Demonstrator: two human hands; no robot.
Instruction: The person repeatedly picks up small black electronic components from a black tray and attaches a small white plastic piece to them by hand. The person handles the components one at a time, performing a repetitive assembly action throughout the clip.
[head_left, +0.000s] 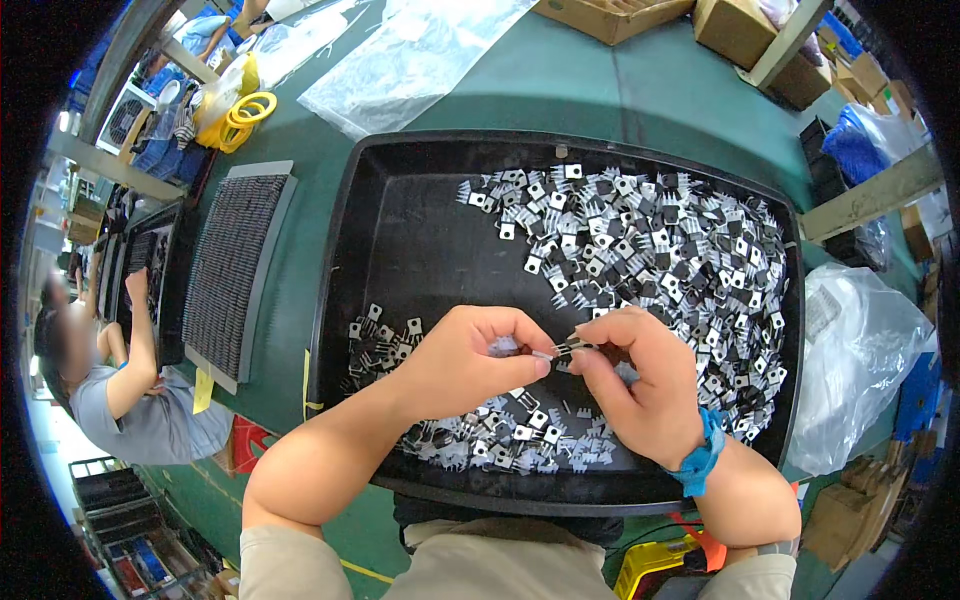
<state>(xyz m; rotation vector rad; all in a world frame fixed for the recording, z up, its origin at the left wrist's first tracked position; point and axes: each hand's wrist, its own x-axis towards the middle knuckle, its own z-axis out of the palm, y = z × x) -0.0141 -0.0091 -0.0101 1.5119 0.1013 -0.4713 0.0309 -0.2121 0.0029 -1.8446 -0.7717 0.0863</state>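
Above a large black tray [420,215], my two hands meet fingertip to fingertip. My right hand [645,385], with a blue band at its wrist, pinches a small black transistor [576,343] whose metal legs point left. Between the thumb and forefinger of my left hand [480,355] is a small pale piece [543,354] at the ends of those legs, mostly hidden by the fingers. Many transistors with white comb-shaped pieces on their legs [640,240] fill the tray's right side. Closer to me lie loose white comb pieces [590,450] and more transistors [535,425]. Another small heap of transistors [375,335] is at the left.
Left of the tray, a grey board [235,270] carries dense dark rows of parts on the green table [530,95]. Clear plastic bags [415,60] lie behind and at the right [850,370]. A co-worker [150,400] sits at the left. Cardboard boxes [740,45] stand at the back.
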